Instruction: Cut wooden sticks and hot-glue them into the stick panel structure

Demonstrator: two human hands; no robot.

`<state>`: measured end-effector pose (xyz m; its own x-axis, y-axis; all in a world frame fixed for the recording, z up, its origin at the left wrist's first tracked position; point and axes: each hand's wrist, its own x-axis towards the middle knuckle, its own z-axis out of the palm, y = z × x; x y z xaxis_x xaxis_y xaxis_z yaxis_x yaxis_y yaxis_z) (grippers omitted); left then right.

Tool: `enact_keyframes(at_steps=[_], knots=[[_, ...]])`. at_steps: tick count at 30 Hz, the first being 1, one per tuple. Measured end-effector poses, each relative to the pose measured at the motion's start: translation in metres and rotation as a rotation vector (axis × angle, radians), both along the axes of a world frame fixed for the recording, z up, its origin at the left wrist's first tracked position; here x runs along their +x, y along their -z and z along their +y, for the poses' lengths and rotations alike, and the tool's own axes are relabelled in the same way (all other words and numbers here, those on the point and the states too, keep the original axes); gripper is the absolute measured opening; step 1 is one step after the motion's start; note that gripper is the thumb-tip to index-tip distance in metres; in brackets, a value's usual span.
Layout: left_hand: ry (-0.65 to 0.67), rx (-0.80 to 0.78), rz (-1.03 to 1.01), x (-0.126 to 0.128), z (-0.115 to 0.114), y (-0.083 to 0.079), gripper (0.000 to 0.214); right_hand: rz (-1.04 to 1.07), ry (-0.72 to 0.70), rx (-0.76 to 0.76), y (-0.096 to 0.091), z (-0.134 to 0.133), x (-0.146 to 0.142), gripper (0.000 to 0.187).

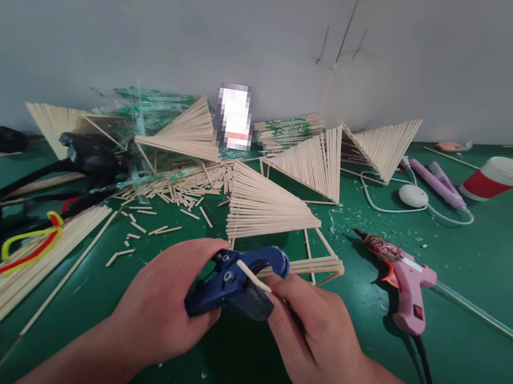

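My left hand (165, 307) is wrapped round the handles of a blue cutter (235, 279) held low over the green table (451, 378). My right hand (312, 331) pinches a short wooden stick (253, 276) that lies across the cutter's jaw. Just beyond the cutter lies a fan-shaped panel of glued sticks (268, 210) on a stick frame.
A pink glue gun (401, 276) lies to the right, its cord running toward me. More stick fans (319, 163) lean at the wall. Loose long sticks (15, 270) and cut stubs lie at the left, beside black tools (71, 162). A red-and-white cup (499, 178) stands far right.
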<state>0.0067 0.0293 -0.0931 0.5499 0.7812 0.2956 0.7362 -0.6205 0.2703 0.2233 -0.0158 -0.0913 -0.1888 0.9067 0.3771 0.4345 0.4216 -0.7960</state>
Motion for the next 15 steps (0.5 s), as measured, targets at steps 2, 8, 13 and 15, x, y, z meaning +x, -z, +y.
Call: enact_keyframes(at_steps=[2,8,13,15], knots=[[0.012,0.02,-0.004,0.0012,0.0013,-0.0004,0.065,0.014,-0.028,0.01,0.0012,-0.0012,-0.0009,0.018],[0.032,-0.004,-0.01,0.0011,0.0027,-0.0021,0.071,-0.031,-0.039,0.03,0.0003,-0.0033,-0.0012,0.022],[0.046,0.007,0.001,0.0006,0.0037,-0.005,0.071,-0.074,-0.055,0.086,0.0023,-0.0039,-0.0002,0.022],[0.059,0.008,0.0,0.0007,0.0037,-0.0053,0.072,-0.085,-0.057,0.107,0.0035,-0.0051,0.0003,0.021]])
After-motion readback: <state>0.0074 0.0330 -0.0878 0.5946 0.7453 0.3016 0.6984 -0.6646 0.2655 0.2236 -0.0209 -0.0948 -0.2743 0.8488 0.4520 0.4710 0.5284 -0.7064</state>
